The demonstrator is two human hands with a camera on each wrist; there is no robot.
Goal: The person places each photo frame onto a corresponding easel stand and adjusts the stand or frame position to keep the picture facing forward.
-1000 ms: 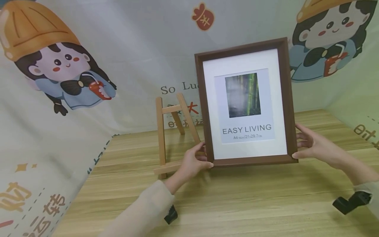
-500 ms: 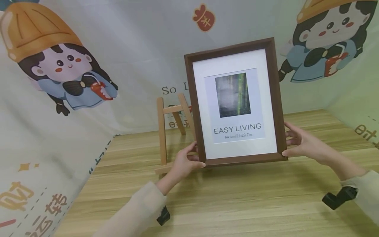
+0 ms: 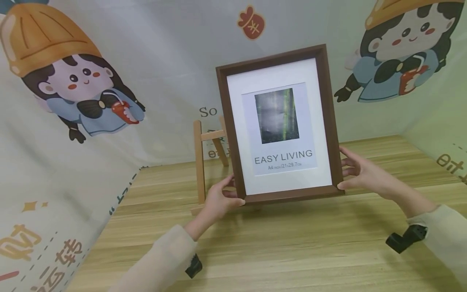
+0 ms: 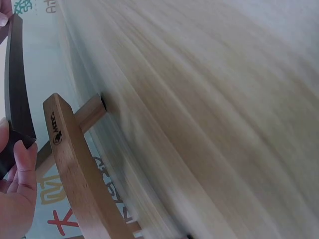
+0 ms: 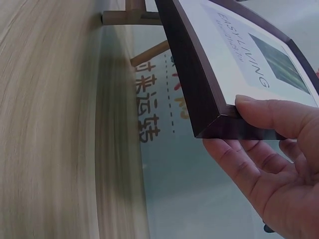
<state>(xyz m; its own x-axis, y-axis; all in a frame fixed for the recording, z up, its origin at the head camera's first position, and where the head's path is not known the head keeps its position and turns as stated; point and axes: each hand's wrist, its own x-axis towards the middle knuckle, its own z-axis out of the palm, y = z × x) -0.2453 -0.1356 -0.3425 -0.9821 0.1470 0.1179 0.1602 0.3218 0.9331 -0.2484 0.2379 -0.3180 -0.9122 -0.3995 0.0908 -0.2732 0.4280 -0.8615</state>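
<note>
A brown picture frame (image 3: 331, 121) with a white mat and a bamboo picture is held up between both hands, tilted a little. At its lower left corner my left hand (image 3: 220, 199) grips it, thumb in front and fingers at the side. My right hand (image 3: 366, 174) pinches the lower right corner, with the thumb on the front face in the right wrist view. Behind the frame stands a small wooden easel (image 3: 198, 162), its right side mostly hidden. In the left wrist view, the easel's front ledge (image 4: 79, 164) lies below the frame's bottom edge, apart from it.
The easel stands on a wood-grain table (image 3: 292, 243). A printed cloth (image 3: 171, 61) with cartoon figures hangs behind and at the sides. Black camera mounts (image 3: 405, 239) stick out below both wrists.
Both hands have carried the picture frame to the left, so it now covers more of the easel. The easel has stayed in place.
</note>
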